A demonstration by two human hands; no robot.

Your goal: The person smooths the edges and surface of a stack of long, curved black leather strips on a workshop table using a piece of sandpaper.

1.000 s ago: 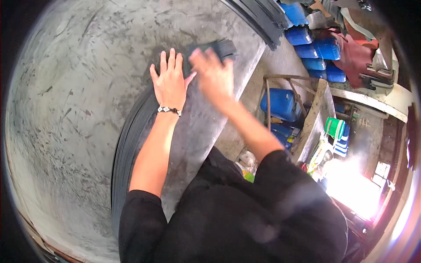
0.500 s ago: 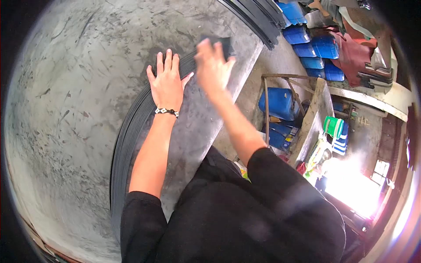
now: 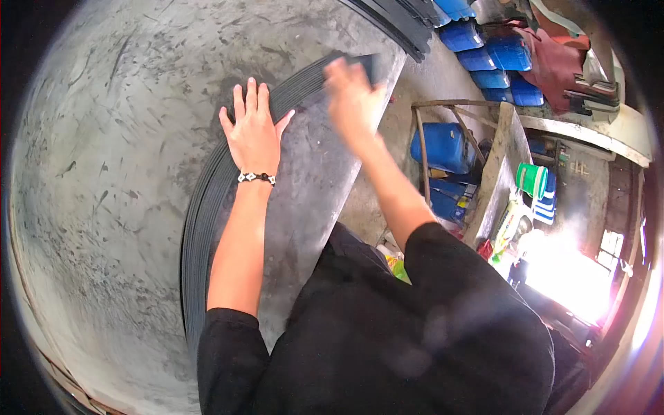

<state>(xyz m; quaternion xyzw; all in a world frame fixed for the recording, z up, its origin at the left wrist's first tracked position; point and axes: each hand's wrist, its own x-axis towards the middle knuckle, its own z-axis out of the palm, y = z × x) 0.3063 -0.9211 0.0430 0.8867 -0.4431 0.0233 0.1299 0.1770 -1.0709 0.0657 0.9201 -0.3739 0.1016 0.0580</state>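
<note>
A bundle of long dark strips [image 3: 200, 207] curves across the grey table [image 3: 104, 228]. My left hand [image 3: 254, 135], with a beaded bracelet at the wrist, lies with spread fingers on the strips at their bend. Nearer the table edge, my right hand [image 3: 353, 100] is over the far end of the bundle, beside a dark end piece [image 3: 366, 66]. Motion blurs its fingers, so their grip cannot be made out.
More dark strips [image 3: 394, 28] lie at the table's far edge. Blue containers [image 3: 443, 147] stand on the floor to the right, others [image 3: 508, 54] farther back near reddish sheets [image 3: 553, 66]. A green bucket [image 3: 531, 180] is beside a low wall [image 3: 494, 180].
My right hand has moved a little right and outward along the bundle's end. More of the strips shows between my hands. The view has shifted slightly.
</note>
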